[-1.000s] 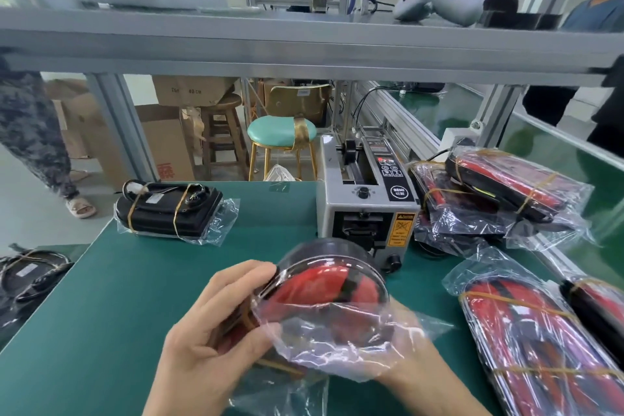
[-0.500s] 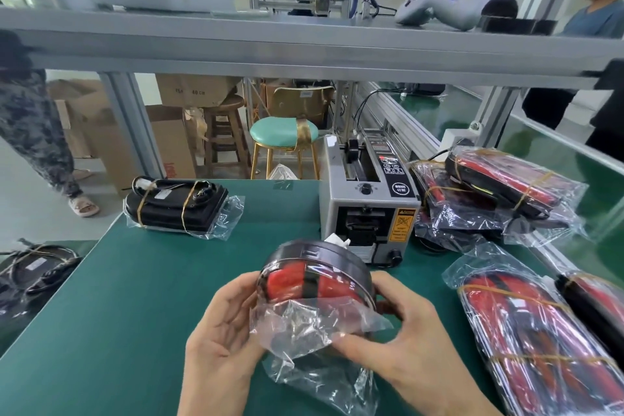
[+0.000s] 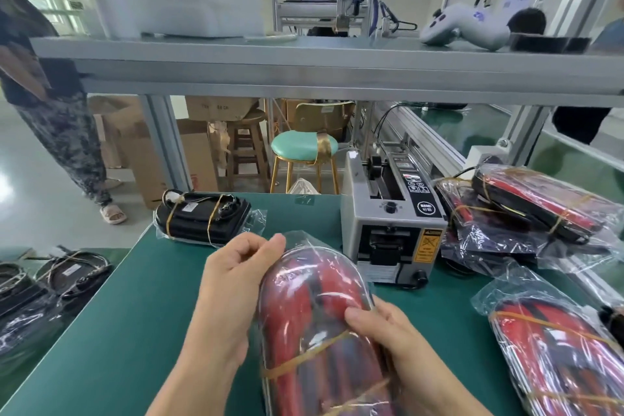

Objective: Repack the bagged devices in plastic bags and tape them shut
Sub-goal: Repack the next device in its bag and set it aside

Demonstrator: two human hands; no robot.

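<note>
Across the green surface [image 3: 128, 314] sit a tape dispenser [image 3: 391, 213] at the far edge and bagged devices [image 3: 526, 209] piled to its right. Nearer, a red device in a clear plastic bag [image 3: 317, 331] is held lengthwise above the mat, where half a second ago it showed its rounded end. Left hand [image 3: 233, 284] pinches the bag's far end; right hand [image 3: 388, 334] grips its side, thumb on top.
</note>
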